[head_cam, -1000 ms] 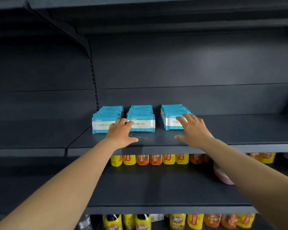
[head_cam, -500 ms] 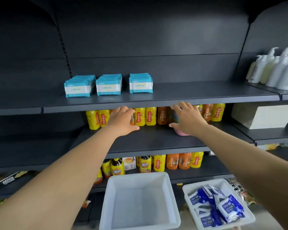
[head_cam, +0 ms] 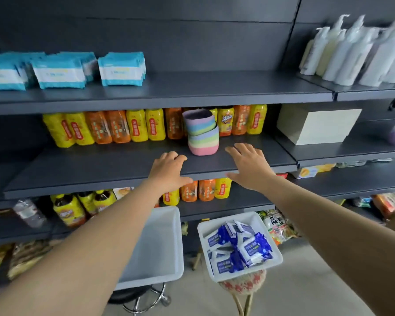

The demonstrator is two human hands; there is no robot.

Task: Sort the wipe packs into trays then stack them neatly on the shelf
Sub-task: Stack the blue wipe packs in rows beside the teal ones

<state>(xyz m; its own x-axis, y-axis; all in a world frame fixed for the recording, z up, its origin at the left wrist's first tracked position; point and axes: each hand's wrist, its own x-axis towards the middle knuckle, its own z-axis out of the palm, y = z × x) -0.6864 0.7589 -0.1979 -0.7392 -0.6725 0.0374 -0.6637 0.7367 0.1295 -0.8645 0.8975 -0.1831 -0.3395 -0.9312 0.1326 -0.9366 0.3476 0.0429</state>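
Three rows of light-blue wipe packs stand on the upper dark shelf at the left. Below, a white tray sits empty on a stool. Beside it to the right, a second white tray holds several dark-blue wipe packs. My left hand and my right hand hover over the front edge of the middle shelf, fingers spread and holding nothing.
Yellow and orange bottles line the back of the middle shelf, beside stacked pastel cups. White pump bottles and a cream box fill the right bay. Snack bags lie on the low shelves. Stools stand on the floor.
Both hands have come down from the light-blue packs on the upper shelf to the middle shelf's edge. The view has dropped, bringing both trays into sight.
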